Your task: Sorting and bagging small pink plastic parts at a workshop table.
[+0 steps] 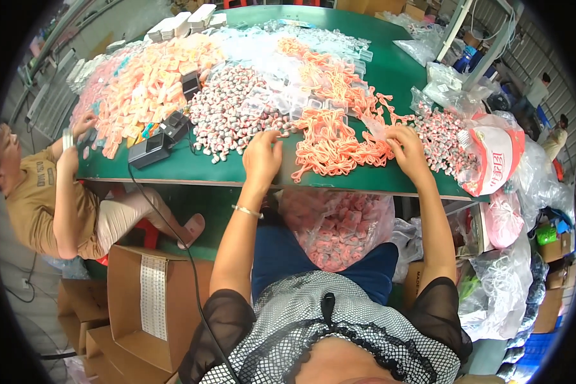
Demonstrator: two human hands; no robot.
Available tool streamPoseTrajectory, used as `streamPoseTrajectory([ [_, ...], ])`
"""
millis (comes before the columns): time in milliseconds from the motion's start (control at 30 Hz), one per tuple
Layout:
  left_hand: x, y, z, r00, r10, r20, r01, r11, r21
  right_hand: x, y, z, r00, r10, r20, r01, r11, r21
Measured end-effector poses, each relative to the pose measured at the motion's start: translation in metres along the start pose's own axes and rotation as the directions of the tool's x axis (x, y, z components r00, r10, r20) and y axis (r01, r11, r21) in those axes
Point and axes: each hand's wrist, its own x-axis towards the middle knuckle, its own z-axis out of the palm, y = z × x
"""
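Observation:
My left hand [261, 157] is at the near edge of a heap of small rounded grey-and-pink pieces [227, 105]. Its fingers curl in at the heap, and what they hold, if anything, is too small to make out. To its right lies a pile of looped orange cords [329, 144]. My right hand [408, 150] is at the right side of the cords, with thumb and finger closed on a clear plastic piece [374, 128]. Clear plastic boxes [288, 102] lie partly under the cords and beside the grey-and-pink heap.
Orange plastic parts [150, 86] and a dark electric device [150, 150] with a cable lie on the green table [227, 168]. At the right, more small pieces [438, 137] spill beside a red-and-white bag [496, 157]. A co-worker [41, 192] sits left; cardboard boxes [125, 301] stand below.

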Motion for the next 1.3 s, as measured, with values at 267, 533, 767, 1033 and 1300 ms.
streamPoseTrajectory([
  [267,0.028,-0.013,0.040,0.990,0.138,0.034,-0.139,0.885,0.444,-0.074,-0.018,-0.022,0.996,0.031,-0.080,-0.055,0.951,-0.305],
  [533,0.025,-0.007,0.024,0.969,0.221,0.113,-0.247,0.894,0.373,-0.103,-0.009,-0.026,0.995,0.043,-0.086,-0.071,0.933,-0.353],
  [767,0.024,-0.011,0.038,0.996,0.061,0.059,-0.082,0.862,0.500,-0.115,-0.005,-0.030,0.992,0.058,-0.110,-0.094,0.931,-0.352],
  [1033,0.019,-0.008,0.001,0.943,0.172,0.286,-0.260,0.917,0.304,-0.114,0.002,-0.030,0.997,0.074,-0.004,-0.071,0.932,-0.356],
  [1300,0.012,-0.004,0.000,0.958,0.121,0.260,-0.179,0.960,0.214,-0.117,0.014,-0.039,0.962,0.218,-0.166,-0.247,0.952,-0.179],
])
